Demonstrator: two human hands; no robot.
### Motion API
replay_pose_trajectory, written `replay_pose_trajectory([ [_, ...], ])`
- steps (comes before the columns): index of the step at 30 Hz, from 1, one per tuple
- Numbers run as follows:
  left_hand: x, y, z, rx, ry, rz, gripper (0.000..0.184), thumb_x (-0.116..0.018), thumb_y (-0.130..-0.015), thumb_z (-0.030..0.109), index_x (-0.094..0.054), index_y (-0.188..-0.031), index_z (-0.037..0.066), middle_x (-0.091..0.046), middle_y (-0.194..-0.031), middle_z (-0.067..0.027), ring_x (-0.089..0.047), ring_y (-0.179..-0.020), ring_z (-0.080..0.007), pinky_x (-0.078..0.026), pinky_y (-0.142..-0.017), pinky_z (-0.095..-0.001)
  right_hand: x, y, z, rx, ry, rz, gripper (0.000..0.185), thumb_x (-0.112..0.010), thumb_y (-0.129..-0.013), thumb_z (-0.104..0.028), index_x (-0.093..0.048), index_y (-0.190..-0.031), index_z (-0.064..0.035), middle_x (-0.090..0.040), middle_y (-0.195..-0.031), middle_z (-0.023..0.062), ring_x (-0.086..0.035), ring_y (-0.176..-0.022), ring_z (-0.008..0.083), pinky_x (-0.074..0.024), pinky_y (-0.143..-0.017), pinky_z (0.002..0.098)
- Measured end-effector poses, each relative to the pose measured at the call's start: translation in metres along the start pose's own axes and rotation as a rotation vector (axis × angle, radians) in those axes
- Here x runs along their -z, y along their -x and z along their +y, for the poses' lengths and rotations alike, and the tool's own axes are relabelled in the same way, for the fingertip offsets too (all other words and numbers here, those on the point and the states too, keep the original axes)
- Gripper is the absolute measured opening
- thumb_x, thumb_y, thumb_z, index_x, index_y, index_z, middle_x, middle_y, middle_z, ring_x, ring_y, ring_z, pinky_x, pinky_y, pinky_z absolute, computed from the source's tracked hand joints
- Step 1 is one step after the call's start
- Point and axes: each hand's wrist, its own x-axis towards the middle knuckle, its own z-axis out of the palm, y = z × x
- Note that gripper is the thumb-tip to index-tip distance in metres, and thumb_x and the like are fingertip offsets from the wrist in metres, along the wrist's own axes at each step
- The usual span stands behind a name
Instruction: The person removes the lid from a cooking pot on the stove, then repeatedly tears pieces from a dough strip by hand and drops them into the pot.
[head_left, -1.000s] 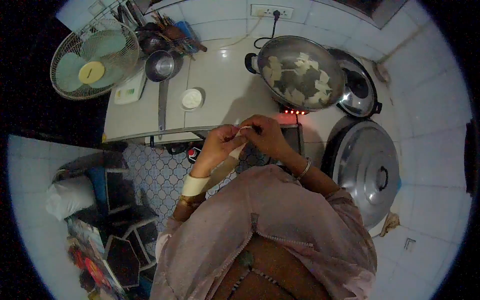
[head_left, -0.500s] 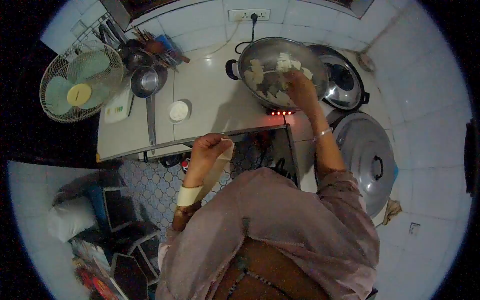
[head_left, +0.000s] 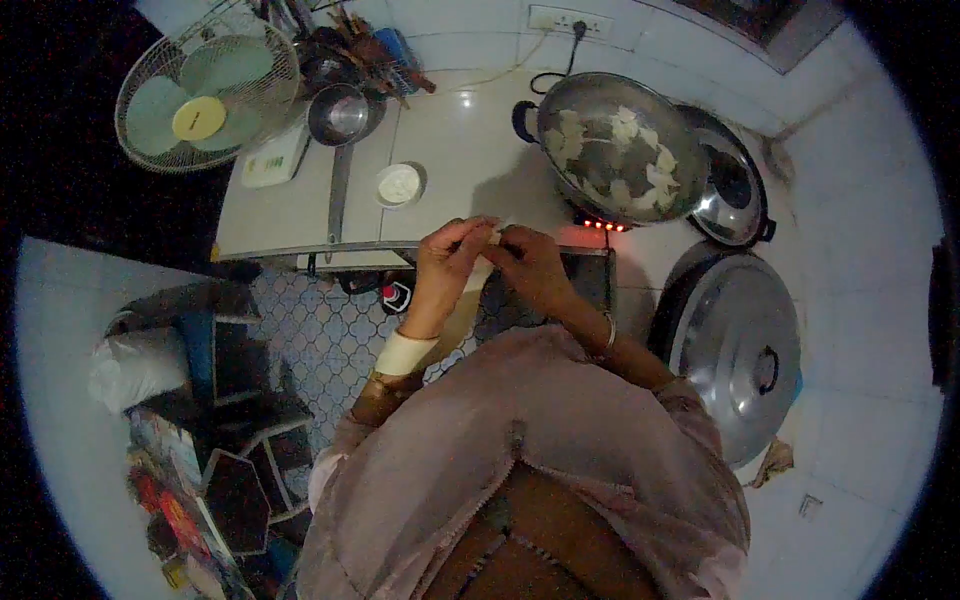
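My left hand (head_left: 445,262) pinches one end of a long, flat, pale dough strip (head_left: 405,353), which loops over my left wrist and hangs below it. Close against it at the counter's front edge, my right hand (head_left: 532,266) has its fingers closed on the same end of the strip. What lies between the fingertips is partly hidden. Beyond my hands, to the right, a large metal wok (head_left: 622,200) sits on a cooker with lit red lights (head_left: 605,225). Several flat, pale dough pieces (head_left: 662,178) lie in the wok.
A small white bowl of white powder (head_left: 398,184) and a long-handled metal ladle (head_left: 340,118) are on the counter. A fan (head_left: 200,118) stands at the left. To the wok's right are a glass-and-metal lid (head_left: 728,195) and a large round metal lid (head_left: 745,350).
My right hand has come back from over the wok to meet my left hand at the dough strip. The view has shifted, so the counter appears farther right and higher.
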Motion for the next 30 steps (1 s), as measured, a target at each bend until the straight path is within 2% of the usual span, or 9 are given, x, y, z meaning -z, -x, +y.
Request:
replay_pose_trajectory([
  [4,-0.007,0.007,0.011,-0.026,0.151,0.137,0.017,-0.055,-0.081,0.007,-0.061,-0.096,0.0,-0.057,-0.076,0.0007,-0.051,-0.072,-0.0068,-0.04,-0.065,-0.0194,-0.008,-0.003,0.002,0.001,-0.011,0.003,0.022,-0.057,-0.079,-0.02,-0.053,-0.077,0.0018,-0.054,-0.066,0.0099,-0.049,-0.054,0.0182,-0.0394,-0.052,0.0293],
  [6,0.001,0.013,0.008,-0.028,0.223,0.203,0.015,-0.056,-0.081,0.008,-0.061,-0.092,0.0,-0.055,-0.074,0.0022,-0.049,-0.069,-0.0058,-0.039,-0.062,-0.0195,-0.009,-0.002,-0.009,-0.154,-0.553,0.158,0.022,-0.056,-0.081,-0.02,-0.052,-0.073,0.0,-0.051,-0.064,0.004,-0.046,-0.055,0.0127,-0.0377,-0.05,0.028],
  [8,0.03,0.014,-0.02,0.103,-0.112,-0.254,0.012,-0.059,-0.079,0.011,-0.059,-0.082,-0.001,-0.051,-0.069,0.0029,-0.044,-0.062,-0.0053,-0.036,-0.055,-0.0202,-0.01,-0.006,-0.006,-0.14,-0.701,0.237,0.022,-0.055,-0.082,-0.021,-0.053,-0.075,-0.0008,-0.051,-0.065,0.0017,-0.045,-0.056,0.0108,-0.0377,-0.051,0.0269],
  [9,0.036,0.015,-0.023,0.101,-0.112,-0.255,0.012,-0.059,-0.079,0.011,-0.059,-0.082,-0.001,-0.051,-0.069,0.0029,-0.044,-0.062,-0.0053,-0.036,-0.055,-0.0202,-0.009,-0.007,-0.007,-0.125,-0.85,0.32,0.022,-0.054,-0.083,-0.022,-0.053,-0.076,-0.0015,-0.05,-0.066,-0.0007,-0.044,-0.058,0.0089,-0.0376,-0.052,0.0258],
  [16,0.043,0.03,0.0,-0.024,-0.283,-0.299,0.01,-0.059,-0.079,0.01,-0.057,-0.08,0.0,-0.051,-0.066,0.0019,-0.045,-0.059,-0.0043,-0.036,-0.052,-0.0206,-0.004,-0.004,-0.013,-0.19,-0.698,0.26,0.02,-0.051,-0.086,-0.022,-0.052,-0.087,-0.0025,-0.051,-0.075,-0.0007,-0.044,-0.067,0.0076,-0.0375,-0.06,0.0237],
  [22,0.06,0.049,-0.012,0.05,-0.326,-0.39,0.02,-0.058,-0.08,0.016,-0.056,-0.078,-0.003,-0.048,-0.062,-0.0041,-0.043,-0.054,-0.0099,-0.035,-0.048,-0.0269,0.011,-0.013,-0.01,0.122,-0.387,0.752,0.022,-0.05,-0.087,-0.024,-0.051,-0.093,-0.0027,-0.051,-0.078,-0.0014,-0.044,-0.068,0.0079,-0.0378,-0.06,0.0232],
  [24,0.069,0.051,-0.025,-0.245,-0.5,-0.171,0.019,-0.057,-0.081,0.016,-0.055,-0.075,-0.003,-0.046,-0.056,-0.0046,-0.042,-0.051,-0.0112,-0.034,-0.047,-0.0272,0.015,-0.019,-0.009,-0.079,-0.851,0.663,0.024,-0.051,-0.086,-0.025,-0.052,-0.093,-0.0018,-0.051,-0.078,-0.0007,-0.044,-0.068,0.0081,-0.0379,-0.059,0.023],
  [28,0.077,0.056,-0.029,-0.058,-0.392,-0.224,0.017,-0.058,-0.079,0.013,-0.056,-0.072,-0.002,-0.048,-0.056,-0.007,-0.043,-0.05,-0.0163,-0.036,-0.048,-0.0271,0.02,-0.02,-0.004,-0.103,-0.868,0.688,0.027,-0.052,-0.085,-0.026,-0.053,-0.091,0.0003,-0.052,-0.076,0.0026,-0.046,-0.068,0.0081,-0.0386,-0.057,0.0242],
  [30,0.063,0.049,-0.028,-0.255,-0.483,-0.197,0.014,-0.057,-0.079,0.012,-0.056,-0.079,-0.002,-0.051,-0.061,-0.0067,-0.045,-0.052,-0.0148,-0.039,-0.051,-0.0256,0.001,-0.027,0.025,-0.043,-0.271,0.577,0.028,-0.053,-0.083,-0.026,-0.055,-0.088,0.002,-0.056,-0.073,0.0076,-0.049,-0.065,0.0097,-0.0402,-0.054,0.0257],
])
